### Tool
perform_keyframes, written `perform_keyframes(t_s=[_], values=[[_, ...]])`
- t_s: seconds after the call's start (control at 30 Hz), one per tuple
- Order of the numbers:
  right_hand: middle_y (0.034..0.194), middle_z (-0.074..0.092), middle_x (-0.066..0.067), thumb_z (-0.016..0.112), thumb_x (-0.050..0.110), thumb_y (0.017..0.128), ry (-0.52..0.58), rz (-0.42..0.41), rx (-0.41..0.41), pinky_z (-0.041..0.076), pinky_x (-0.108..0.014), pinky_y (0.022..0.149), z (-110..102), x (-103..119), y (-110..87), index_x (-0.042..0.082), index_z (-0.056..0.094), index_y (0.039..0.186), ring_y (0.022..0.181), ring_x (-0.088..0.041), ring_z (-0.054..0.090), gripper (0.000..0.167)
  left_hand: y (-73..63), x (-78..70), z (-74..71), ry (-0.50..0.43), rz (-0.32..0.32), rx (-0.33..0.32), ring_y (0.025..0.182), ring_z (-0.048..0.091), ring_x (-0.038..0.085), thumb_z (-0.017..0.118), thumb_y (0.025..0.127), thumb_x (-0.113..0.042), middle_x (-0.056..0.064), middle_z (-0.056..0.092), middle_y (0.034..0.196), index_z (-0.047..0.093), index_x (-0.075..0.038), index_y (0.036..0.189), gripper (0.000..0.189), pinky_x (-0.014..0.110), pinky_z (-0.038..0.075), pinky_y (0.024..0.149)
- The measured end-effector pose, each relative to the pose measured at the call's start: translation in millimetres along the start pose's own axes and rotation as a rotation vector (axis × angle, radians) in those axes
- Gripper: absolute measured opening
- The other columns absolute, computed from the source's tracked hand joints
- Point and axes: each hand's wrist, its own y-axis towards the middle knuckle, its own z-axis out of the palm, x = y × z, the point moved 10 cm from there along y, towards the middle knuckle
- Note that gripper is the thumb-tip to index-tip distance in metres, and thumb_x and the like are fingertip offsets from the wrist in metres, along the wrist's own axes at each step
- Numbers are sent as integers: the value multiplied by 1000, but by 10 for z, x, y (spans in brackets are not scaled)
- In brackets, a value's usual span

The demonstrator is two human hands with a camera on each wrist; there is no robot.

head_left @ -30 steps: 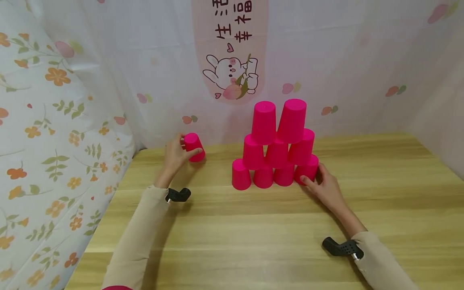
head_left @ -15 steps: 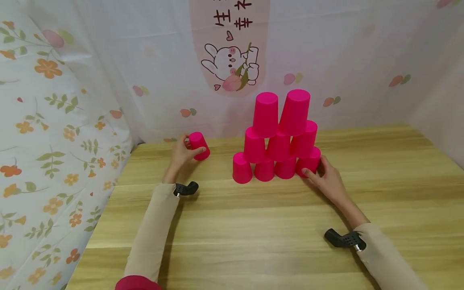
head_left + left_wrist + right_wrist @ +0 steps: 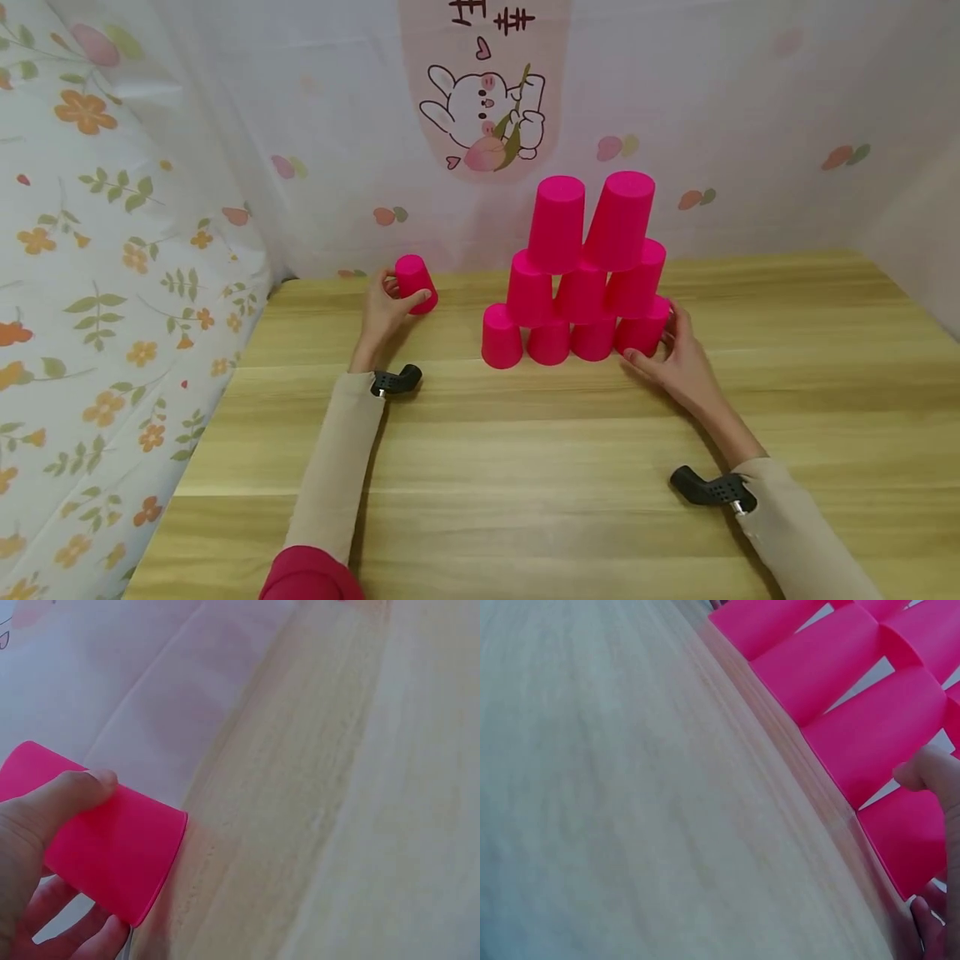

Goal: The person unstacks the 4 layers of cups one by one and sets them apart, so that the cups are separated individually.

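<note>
My left hand (image 3: 384, 310) grips a single upside-down pink cup (image 3: 414, 283) near the table's back edge, thumb across its front. In the left wrist view this cup (image 3: 124, 847) is tilted, and I cannot tell whether its rim touches the table. To the right, more pink cups stand mouth down in a pyramid: a bottom row of several, three above, and two cups (image 3: 557, 225) on top. My right hand (image 3: 681, 358) holds the rightmost bottom cup (image 3: 642, 330), thumb in front and fingers around its right side. The right wrist view shows the thumb over that cup (image 3: 904, 836).
The wooden table (image 3: 480, 467) runs up to a white curtain (image 3: 330, 150) printed with a rabbit (image 3: 480, 108). A flowered cloth (image 3: 112, 333) hangs along the left side. Black mounts (image 3: 397, 381) sit at both wrists.
My left hand has shifted slightly right with its cup. The right hand stays at the same bottom cup, and the pyramid keeps its shape. The head view has tilted downward.
</note>
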Motion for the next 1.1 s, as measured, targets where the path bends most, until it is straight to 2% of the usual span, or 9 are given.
perform_keyframes(t_s=[0.1,0.27,0.43,0.6,0.73,0.83,0.9,1.0,1.1], values=[[139,31,-28,70,9,79,18,19,19,29,-52,101,-26,-79,23,-5,4,144,124,-42,34,94,-2,-7,28,11,-10,7,106,55,33,77,76,-11,22,57,115,46,3,110,49,39,45,92],[139,32,-26,71,10,79,22,19,23,29,-55,100,9,-158,19,-3,5,145,124,-41,35,95,-70,18,24,39,-28,16,106,54,33,76,77,-11,23,56,116,44,5,112,50,40,44,92],[136,35,-28,69,8,79,8,1,11,29,-54,100,-26,-3,-23,-6,9,144,122,-41,36,90,-74,9,52,56,-37,0,105,54,33,75,77,-10,22,56,116,43,5,116,52,39,45,91],[131,41,-27,71,4,77,-8,-35,-10,34,-24,101,-49,-3,0,-4,14,143,118,-40,41,87,-39,-20,30,7,-61,-38,111,50,31,76,77,-17,21,53,120,42,4,122,61,40,42,94],[130,44,-25,73,4,76,-3,-57,-10,30,-8,92,-33,-141,32,1,16,144,118,-37,42,89,-47,-71,-104,-98,-54,-187,120,42,30,76,76,-32,19,46,130,38,2,131,75,40,36,100],[131,44,-22,73,8,76,-18,-60,-11,29,-7,91,-30,-271,56,5,17,146,118,-34,43,90,-80,-301,-271,-144,31,-335,121,39,31,71,80,-36,21,45,129,39,5,130,72,41,32,101],[131,45,-20,73,11,77,-44,-63,-16,29,-6,90,-41,-325,60,5,19,146,117,-32,44,88,-111,-525,-349,-183,96,-395,117,41,28,68,83,-35,19,49,123,42,6,125,64,39,33,99],[129,45,-21,72,12,78,-67,-69,-20,29,-6,89,-42,-352,61,3,21,145,116,-33,45,85,-172,-888,-387,-246,170,-390,111,44,21,61,89,-31,11,53,114,43,3,123,52,33,37,94],[127,47,-23,71,14,79,-76,-57,-11,31,-7,86,9,-386,56,-1,23,143,112,-34,47,81,-267,-1207,-360,-305,237,-321,108,48,17,57,92,-24,6,54,110,46,3,121,41,31,40,92]])
